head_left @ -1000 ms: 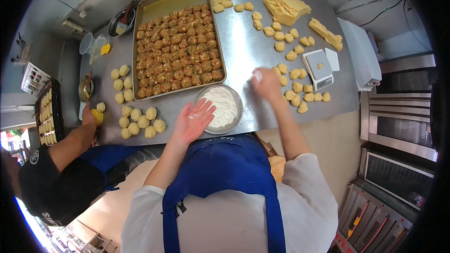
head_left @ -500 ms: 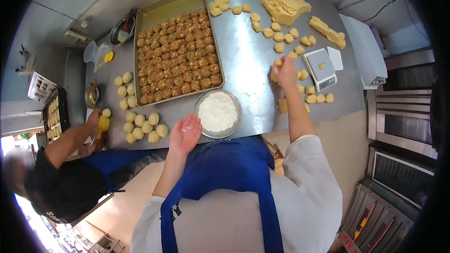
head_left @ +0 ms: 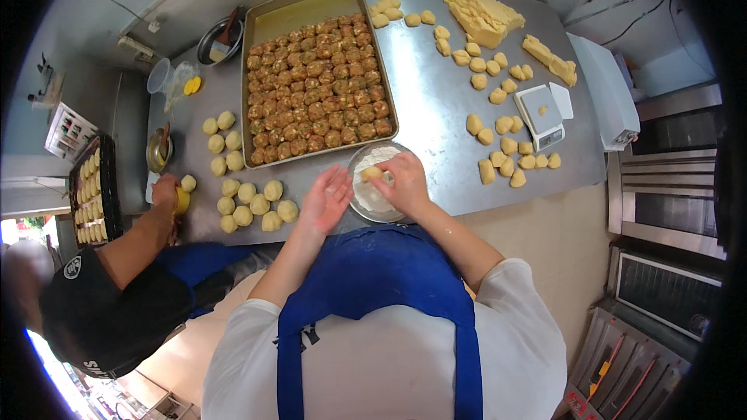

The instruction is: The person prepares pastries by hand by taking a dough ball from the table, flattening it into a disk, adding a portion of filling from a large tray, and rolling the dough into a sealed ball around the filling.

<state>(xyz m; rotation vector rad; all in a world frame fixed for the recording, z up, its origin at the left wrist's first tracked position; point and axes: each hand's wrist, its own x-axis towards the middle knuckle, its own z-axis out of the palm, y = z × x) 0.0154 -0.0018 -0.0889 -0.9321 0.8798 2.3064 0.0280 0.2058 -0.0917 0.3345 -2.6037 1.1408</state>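
Note:
Above the metal bowl of white flour (head_left: 380, 217), my right hand (head_left: 407, 185) pinches a small yellow dough piece (head_left: 371, 174) between thumb and fingers. My left hand (head_left: 326, 199) is held palm up at the bowl's left side, fingers stretched and nothing in it. Several round, smooth dough balls (head_left: 259, 204) sit in a group to its left. Over on the right, cut dough pieces (head_left: 507, 145) lie scattered beside a small white scale (head_left: 538, 113) with a bit of dough on its plate.
A large tray (head_left: 307, 5) of brown filling balls stands behind the bowl. Big dough lumps (head_left: 484, 19) lie at the far right. At the left, a co-worker's hand (head_left: 164, 190) is by a yellow object and a dough ball. Small bowls (head_left: 220, 40) stand near the wall.
My right hand has come left from the cut dough pieces to the flour bowl, carrying a dough piece. My left hand stays open beside the bowl. The view has shifted slightly.

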